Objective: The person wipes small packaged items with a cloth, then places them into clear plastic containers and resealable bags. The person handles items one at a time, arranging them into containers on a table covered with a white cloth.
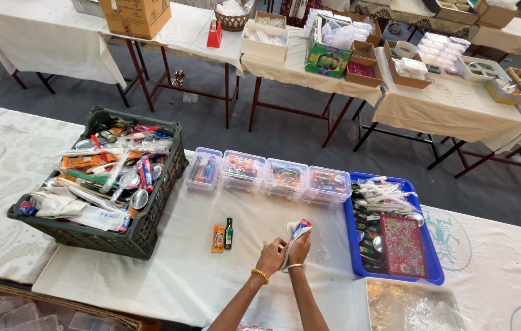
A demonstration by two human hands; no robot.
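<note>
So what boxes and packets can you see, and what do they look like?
Four clear plastic lidded boxes: a row beyond the hands, colourful items inside.
Flat orange sachet: on the white cloth, beside a small dark green bottle.
Small red, white and blue packet: held in both hands, left hand, right hand.
Brown cardboard box: far table, top left.
Green printed carton: far table, middle.

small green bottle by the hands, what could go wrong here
The small green bottle stands upright beside an orange packet, close to the left hand; a sideways sweep could tip it. Both hands, the right hand too, grip a small tube in a clear wrapper, which might tear or slip.
</note>
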